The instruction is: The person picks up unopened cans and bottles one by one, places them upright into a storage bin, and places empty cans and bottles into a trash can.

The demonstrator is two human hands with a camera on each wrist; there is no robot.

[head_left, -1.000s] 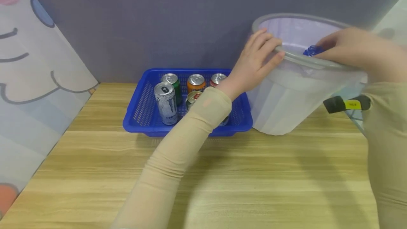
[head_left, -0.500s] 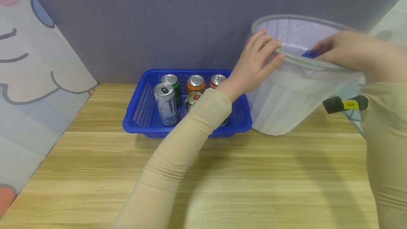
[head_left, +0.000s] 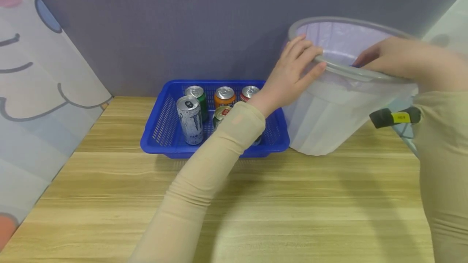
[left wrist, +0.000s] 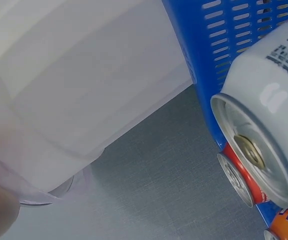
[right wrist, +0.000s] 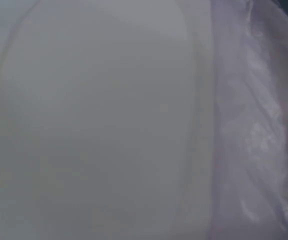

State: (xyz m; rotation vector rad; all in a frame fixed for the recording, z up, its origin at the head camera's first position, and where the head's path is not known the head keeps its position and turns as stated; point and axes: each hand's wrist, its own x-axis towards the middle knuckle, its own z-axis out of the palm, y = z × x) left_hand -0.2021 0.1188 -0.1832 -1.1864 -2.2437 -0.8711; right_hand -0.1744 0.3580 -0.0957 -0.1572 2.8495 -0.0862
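A white trash can (head_left: 318, 117) with a grey rim and a thin purplish liner tilts beside the blue basket. My left hand (head_left: 294, 66) grips its rim, fingers over the edge and thumb on the near side. My right hand (head_left: 396, 58) reaches over the rim into the mouth of the can. A sliver of a crumpled blue thing (head_left: 355, 66) shows at its fingertips; the rest is hidden by the hand and rim. In the right wrist view only the can's pale wall (right wrist: 99, 130) and the wrinkled liner (right wrist: 254, 140) show, blurred.
A blue plastic basket (head_left: 153, 145) stands left of the can, holding several drink cans, among them a tall white one (head_left: 191, 123), a green one and an orange one (head_left: 224, 97). My left forearm crosses above it. A grey wall rises behind the wooden table (head_left: 292, 206).
My right hand has sunk a little further left into the can, and less of the blue thing shows. My left hand stays on the rim. The view has shifted very slightly.
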